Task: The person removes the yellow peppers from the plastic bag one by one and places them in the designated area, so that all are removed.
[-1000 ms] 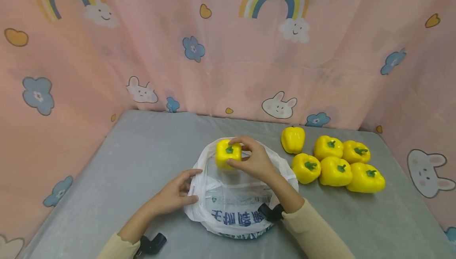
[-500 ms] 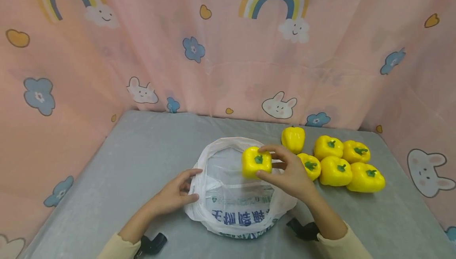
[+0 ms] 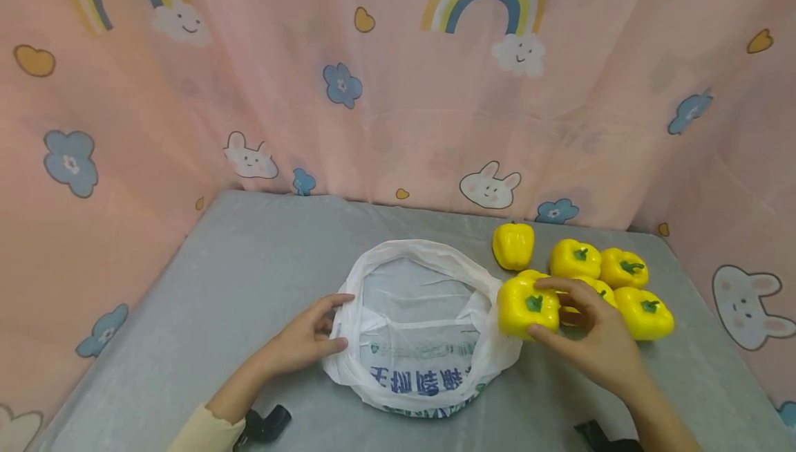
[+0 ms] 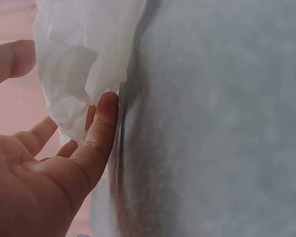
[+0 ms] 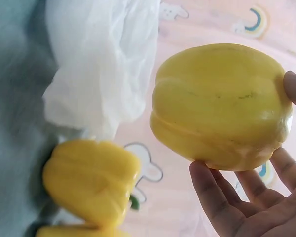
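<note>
My right hand (image 3: pixel 593 338) holds a yellow bell pepper (image 3: pixel 525 308) between thumb and fingertips, just off the right rim of a white plastic bag (image 3: pixel 429 251). In the right wrist view the pepper (image 5: pixel 222 106) is up off the table, its smooth side toward the camera. The bag stands wide, rim rolled outward, blue printing on its bottom. My left hand (image 3: pixel 305 341) rests against the bag's left side, thumb and index finger apart. In the left wrist view its loosely spread fingers (image 4: pixel 101 123) touch the thin plastic (image 4: pixel 89 49).
More yellow bell peppers stand on the grey tabletop (image 3: pixel 267 251) at the right: one single pepper (image 3: pixel 513 247) at the back and a cluster including a far-right pepper (image 3: pixel 643 314). The held pepper and right hand partly cover others. A pink patterned curtain (image 3: pixel 398 134) encloses the back and sides.
My right hand has carried the pepper from above the bag's mouth rightward, past the bag's right rim toward the other peppers. The left hand and the bag have stayed in place.
</note>
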`<state>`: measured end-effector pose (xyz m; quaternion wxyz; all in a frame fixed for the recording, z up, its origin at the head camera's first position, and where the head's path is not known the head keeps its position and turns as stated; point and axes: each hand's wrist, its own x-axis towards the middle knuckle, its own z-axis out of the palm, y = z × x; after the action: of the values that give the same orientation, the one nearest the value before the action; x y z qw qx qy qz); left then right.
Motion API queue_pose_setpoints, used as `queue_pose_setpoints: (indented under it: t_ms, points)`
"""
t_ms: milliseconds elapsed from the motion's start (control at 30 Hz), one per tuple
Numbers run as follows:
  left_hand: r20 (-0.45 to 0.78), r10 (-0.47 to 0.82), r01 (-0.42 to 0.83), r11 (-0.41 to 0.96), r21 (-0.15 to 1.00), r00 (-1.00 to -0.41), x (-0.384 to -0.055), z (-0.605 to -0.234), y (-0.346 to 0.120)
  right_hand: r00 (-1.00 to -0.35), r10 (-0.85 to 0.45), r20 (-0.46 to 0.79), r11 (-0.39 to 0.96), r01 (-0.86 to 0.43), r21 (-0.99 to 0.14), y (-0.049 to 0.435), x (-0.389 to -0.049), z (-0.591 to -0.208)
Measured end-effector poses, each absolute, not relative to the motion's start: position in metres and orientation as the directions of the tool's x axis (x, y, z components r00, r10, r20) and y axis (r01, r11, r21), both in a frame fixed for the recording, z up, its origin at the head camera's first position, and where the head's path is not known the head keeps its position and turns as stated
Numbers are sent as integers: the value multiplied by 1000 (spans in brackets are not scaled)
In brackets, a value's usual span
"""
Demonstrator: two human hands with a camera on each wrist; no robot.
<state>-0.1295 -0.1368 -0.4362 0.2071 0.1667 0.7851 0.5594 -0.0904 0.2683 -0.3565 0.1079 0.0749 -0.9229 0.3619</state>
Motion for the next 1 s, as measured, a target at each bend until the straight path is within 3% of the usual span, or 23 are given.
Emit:
queue_pose_setpoints:
  t_ms: [200,533,1000]
  points:
    - [-146,492,31,334,942,-858,-130,-435,-137,-974,-16,228,759,-160,-631,291,-80,-366]
    - [-152,486,21,331,943,-861,-129,-435,-137,-997,-14,70,783,-55,-620,309,-76,-386]
    - [-151,483,25,338,941,-863,-130,-438,-138,-992,-82,92,777,-121,-617,322,-82,-409]
